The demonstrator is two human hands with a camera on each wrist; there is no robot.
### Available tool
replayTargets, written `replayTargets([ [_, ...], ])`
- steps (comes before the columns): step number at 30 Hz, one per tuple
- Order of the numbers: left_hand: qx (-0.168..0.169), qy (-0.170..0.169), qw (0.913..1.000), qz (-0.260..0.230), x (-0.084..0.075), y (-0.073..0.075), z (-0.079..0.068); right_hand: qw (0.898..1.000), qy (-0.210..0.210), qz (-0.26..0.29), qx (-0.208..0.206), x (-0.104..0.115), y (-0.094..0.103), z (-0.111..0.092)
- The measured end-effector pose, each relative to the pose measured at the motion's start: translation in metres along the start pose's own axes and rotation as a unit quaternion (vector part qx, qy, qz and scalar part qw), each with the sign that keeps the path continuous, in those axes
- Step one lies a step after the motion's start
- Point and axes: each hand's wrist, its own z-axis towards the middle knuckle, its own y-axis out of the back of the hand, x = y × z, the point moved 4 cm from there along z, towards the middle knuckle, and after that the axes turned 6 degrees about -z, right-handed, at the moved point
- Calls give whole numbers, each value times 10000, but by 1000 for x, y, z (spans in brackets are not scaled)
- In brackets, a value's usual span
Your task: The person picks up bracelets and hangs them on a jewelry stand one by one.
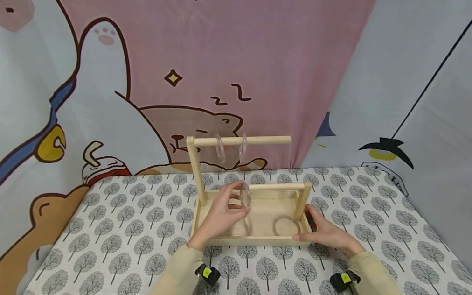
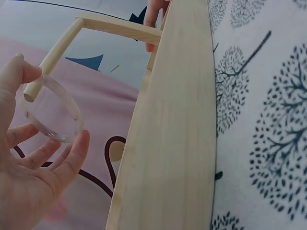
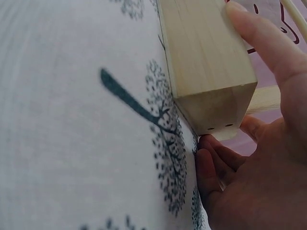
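My left hand (image 1: 223, 214) pinches a clear, pinkish bangle (image 1: 245, 196) between thumb and fingertips. In the left wrist view the bangle (image 2: 72, 108) surrounds the free end of the lower wooden rod (image 2: 57, 52). My right hand (image 1: 325, 232) grips the right end of the wooden bangle stand (image 1: 253, 240), its thumb at the front corner and its fingers around the end wall. Two similar bangles, a left one (image 1: 221, 149) and a right one (image 1: 243, 149), hang on the upper rod (image 1: 268, 140). Another bangle (image 1: 274, 226) lies flat in the stand's tray, towards the right.
The stand sits on a tabletop with a tree-print cloth (image 1: 142, 252). A cartoon-print curtain (image 1: 268, 66) hangs right behind it. The upper rod extends right from the left post (image 1: 196, 172); the lower one extends left from the right post (image 1: 302, 202).
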Motion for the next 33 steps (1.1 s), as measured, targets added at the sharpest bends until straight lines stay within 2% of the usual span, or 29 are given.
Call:
replayTargets([
  [7, -5, -80, 9999, -144, -4, -3, 4, 10000, -52, -20, -41, -1, 1, 0],
  [10, 24, -157, 9998, -120, -12, -5, 6, 10000, -35, 10, -28, -1, 0, 0],
  [13, 74, -279, 9995, -131, -28, -8, 7, 10000, 11, 71, -3, -1, 0, 0],
  [17, 142, -415, 9990, -107, -34, -11, 10, 9999, 57, 113, 18, -1, 0, 0],
  [23, 239, -343, 9986, 321, -17, -13, 18, 10000, 9, 43, -18, 0, 1, -2],
  [33, 405, -620, 9869, 1436, -22, -16, 31, 9999, -11, 113, -23, 1, 0, -3],
])
